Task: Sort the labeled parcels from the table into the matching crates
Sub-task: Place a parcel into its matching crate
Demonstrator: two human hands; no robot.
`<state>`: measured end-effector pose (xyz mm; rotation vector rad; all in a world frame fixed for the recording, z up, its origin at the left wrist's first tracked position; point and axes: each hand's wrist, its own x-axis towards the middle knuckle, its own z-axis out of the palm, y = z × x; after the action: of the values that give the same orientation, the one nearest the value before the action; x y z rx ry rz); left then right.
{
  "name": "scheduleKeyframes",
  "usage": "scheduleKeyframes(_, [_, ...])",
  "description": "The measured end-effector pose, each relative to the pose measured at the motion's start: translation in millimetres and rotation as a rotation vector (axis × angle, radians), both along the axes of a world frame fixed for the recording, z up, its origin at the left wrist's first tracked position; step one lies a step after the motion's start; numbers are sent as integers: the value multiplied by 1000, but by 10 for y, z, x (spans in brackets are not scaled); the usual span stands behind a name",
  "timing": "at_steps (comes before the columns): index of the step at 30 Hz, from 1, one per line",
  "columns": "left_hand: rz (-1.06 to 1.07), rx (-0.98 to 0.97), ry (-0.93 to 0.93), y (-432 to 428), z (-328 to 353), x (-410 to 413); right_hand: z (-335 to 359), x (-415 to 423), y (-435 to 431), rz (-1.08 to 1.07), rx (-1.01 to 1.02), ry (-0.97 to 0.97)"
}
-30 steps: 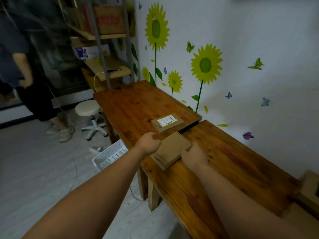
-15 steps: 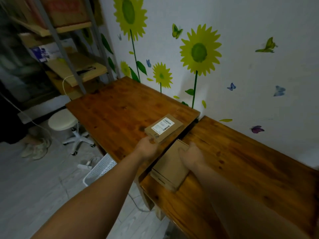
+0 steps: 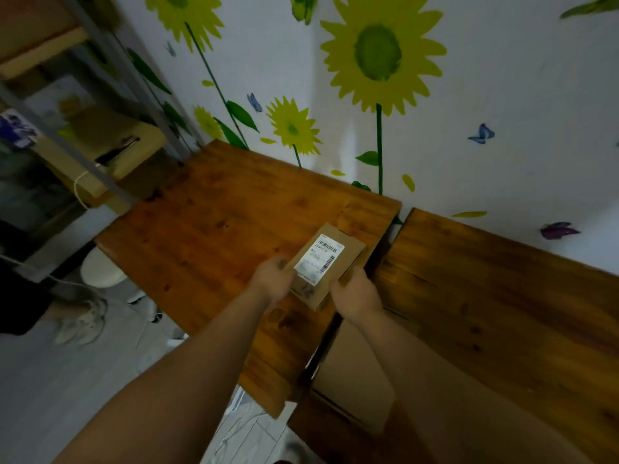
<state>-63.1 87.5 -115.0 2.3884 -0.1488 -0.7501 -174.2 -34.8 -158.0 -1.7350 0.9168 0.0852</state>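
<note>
Looking down along two bare forearms at a small flat cardboard parcel (image 3: 348,252) with a white barcode label (image 3: 320,259) on top, its print too blurred to read; the parcel is over the near right corner of the left wooden table (image 3: 217,229), beside the dark gap that separates it from a second wooden table (image 3: 502,313); the left hand (image 3: 273,279) grips the parcel's near left edge and the right hand (image 3: 355,294) grips its near right edge, fingers curled round it and mostly hidden; whether the parcel rests on the wood or is lifted cannot be told; a plain parcel (image 3: 355,380) lies at the second table's near edge, partly covered by the right forearm; the wall (image 3: 502,95) behind carries sunflower and butterfly stickers; at the left, blurred, are a shelf unit (image 3: 110,152), a white stool (image 3: 100,271) half hidden by the table, and someone's shoe (image 3: 80,321), the person cut off by the frame
</note>
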Motion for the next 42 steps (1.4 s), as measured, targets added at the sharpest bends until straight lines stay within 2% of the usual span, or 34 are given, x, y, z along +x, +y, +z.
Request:
scheduleKeyframes(9, [-107,16,129,-232,-427,596,-432,498,17,-112,27,119])
scheduleKeyframes(18, [-207,42,289,-206,-941,1133,-691,919,233,-382,104,243])
scheduleKeyframes(21, [-206,11,347,-173,-1123,1202,-701,973,315,-429,76,255])
scheduleKeyframes(24, [-119,-63,385,-148,-1083,1184,-650,971,412,-467,48,245])
scheduleKeyframes(26, [-80,-127,389,-127,-1048,1146,-573,961,483,-504,33,208])
scheduleKeyframes(31, [-150,-287,319,-100,-870,1084,-210,849,565,-569,-3,46])
scheduleKeyframes(34, [-231,-399,316,-165,-616,1017,55,663,492,-663,50,-85])
scheduleKeyframes(37, [-328,-499,299,-287,-329,892,380,513,365,-735,13,-153])
scheduleKeyframes(42, [-511,-609,143,-445,168,628,752,259,187,-880,159,-428])
